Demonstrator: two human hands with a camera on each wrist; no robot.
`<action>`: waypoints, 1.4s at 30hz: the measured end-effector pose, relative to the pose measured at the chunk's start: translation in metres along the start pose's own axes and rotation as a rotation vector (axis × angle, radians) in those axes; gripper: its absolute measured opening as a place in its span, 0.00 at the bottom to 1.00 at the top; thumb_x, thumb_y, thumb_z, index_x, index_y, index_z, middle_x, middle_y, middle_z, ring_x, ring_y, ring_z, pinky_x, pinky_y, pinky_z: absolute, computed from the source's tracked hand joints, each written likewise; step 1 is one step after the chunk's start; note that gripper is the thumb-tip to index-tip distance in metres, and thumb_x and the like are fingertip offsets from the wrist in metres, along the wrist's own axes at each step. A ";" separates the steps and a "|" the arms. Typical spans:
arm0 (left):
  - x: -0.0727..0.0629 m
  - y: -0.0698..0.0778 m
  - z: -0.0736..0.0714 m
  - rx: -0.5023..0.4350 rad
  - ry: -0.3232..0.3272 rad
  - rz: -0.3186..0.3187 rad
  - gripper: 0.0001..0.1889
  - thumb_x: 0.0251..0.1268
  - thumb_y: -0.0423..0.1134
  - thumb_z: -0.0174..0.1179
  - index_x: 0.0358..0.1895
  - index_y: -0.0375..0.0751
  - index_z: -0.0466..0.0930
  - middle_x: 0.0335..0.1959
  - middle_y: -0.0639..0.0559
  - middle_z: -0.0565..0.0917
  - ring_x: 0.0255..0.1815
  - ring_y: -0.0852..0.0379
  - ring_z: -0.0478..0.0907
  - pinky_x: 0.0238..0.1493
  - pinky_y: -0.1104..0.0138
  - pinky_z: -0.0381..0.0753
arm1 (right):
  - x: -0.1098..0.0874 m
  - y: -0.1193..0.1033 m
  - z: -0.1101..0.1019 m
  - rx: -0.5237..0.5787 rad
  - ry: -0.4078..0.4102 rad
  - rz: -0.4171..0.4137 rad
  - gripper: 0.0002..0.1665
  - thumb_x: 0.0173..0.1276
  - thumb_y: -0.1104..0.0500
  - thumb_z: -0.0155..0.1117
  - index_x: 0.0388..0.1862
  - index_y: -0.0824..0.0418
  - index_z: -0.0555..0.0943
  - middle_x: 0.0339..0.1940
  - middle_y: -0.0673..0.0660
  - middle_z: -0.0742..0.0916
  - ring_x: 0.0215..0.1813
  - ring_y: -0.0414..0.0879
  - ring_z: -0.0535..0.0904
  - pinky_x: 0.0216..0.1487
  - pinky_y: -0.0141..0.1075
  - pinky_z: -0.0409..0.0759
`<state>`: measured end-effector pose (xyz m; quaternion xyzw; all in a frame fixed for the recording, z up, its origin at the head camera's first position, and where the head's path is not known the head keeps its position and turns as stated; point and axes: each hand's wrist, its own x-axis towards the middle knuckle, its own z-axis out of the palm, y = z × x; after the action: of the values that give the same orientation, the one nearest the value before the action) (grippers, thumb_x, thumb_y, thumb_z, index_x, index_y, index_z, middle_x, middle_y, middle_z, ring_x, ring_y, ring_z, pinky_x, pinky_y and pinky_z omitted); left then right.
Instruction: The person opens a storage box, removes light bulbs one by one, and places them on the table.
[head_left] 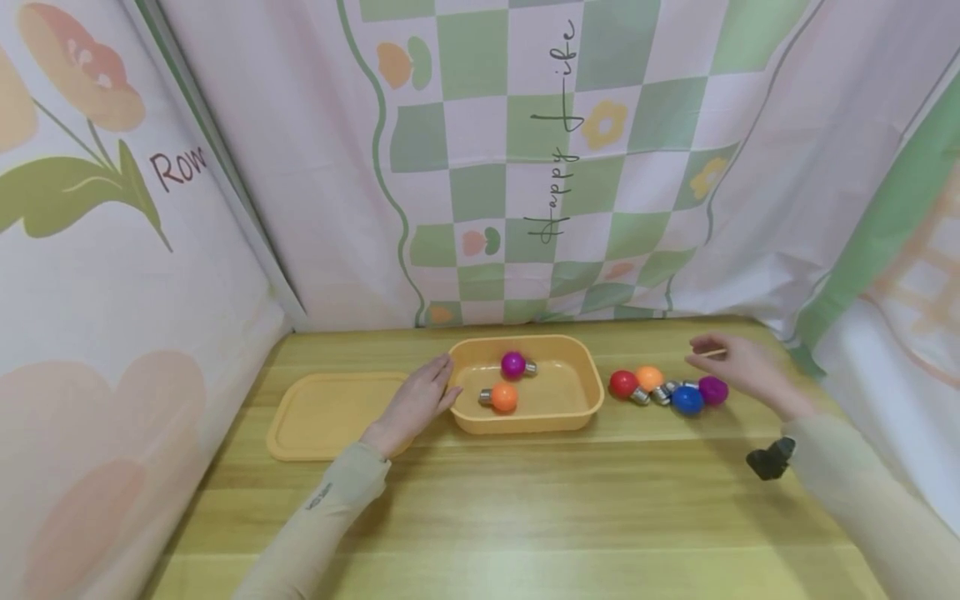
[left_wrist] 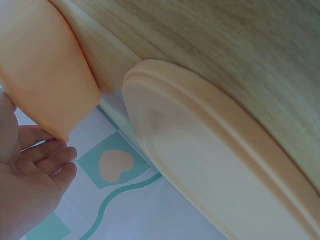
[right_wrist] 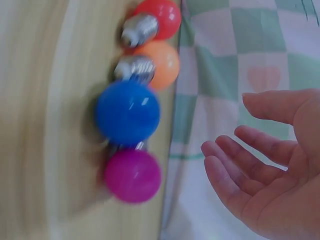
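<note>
A yellow-orange tub (head_left: 592, 392) (left_wrist: 45, 75) stands mid-table with a magenta bulb (head_left: 513, 364) and an orange bulb (head_left: 503, 397) inside. My left hand (head_left: 420, 398) (left_wrist: 35, 170) rests with straight fingers against the tub's left wall. To the tub's right lie a red bulb (head_left: 622, 383) (right_wrist: 160, 17), an orange bulb (head_left: 649, 377) (right_wrist: 162, 62), a blue bulb (head_left: 687, 400) (right_wrist: 128, 112) and a magenta bulb (head_left: 713, 390) (right_wrist: 132, 175). My right hand (head_left: 738, 362) (right_wrist: 265, 165) hovers just behind and right of them, fingers relaxed, holding nothing.
The tub's flat lid (head_left: 330, 414) (left_wrist: 210, 150) lies on the wooden table (head_left: 525, 508) to the left of my left hand. Patterned cloth walls (head_left: 525, 167) close in the back and both sides. A dark wrist-camera mount (head_left: 771, 458) sits on my right sleeve.
</note>
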<state>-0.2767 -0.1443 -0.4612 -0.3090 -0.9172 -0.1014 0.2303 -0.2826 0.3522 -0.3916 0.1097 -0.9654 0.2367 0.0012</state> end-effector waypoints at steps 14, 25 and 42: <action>0.001 -0.001 0.001 0.017 -0.026 -0.001 0.26 0.72 0.44 0.59 0.60 0.21 0.75 0.61 0.28 0.78 0.63 0.37 0.78 0.66 0.52 0.80 | 0.034 -0.078 0.015 0.066 -0.039 -0.096 0.27 0.72 0.53 0.61 0.59 0.72 0.75 0.57 0.74 0.83 0.55 0.67 0.82 0.55 0.55 0.86; 0.002 -0.001 -0.001 0.024 0.002 0.021 0.25 0.70 0.43 0.61 0.58 0.22 0.77 0.59 0.30 0.80 0.61 0.38 0.80 0.64 0.54 0.82 | 0.059 -0.119 0.039 0.128 -0.068 -0.216 0.22 0.70 0.60 0.64 0.56 0.74 0.77 0.53 0.74 0.84 0.52 0.65 0.84 0.55 0.52 0.87; 0.001 -0.002 0.000 0.040 0.007 0.024 0.26 0.69 0.43 0.62 0.58 0.22 0.77 0.59 0.30 0.80 0.61 0.39 0.80 0.63 0.56 0.83 | 0.094 -0.161 0.080 0.133 -0.134 -0.330 0.20 0.65 0.64 0.66 0.52 0.75 0.78 0.50 0.75 0.85 0.48 0.64 0.86 0.52 0.48 0.89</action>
<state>-0.2784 -0.1451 -0.4612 -0.3149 -0.9145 -0.0811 0.2408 -0.3366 0.1570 -0.3842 0.2819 -0.9145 0.2887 -0.0315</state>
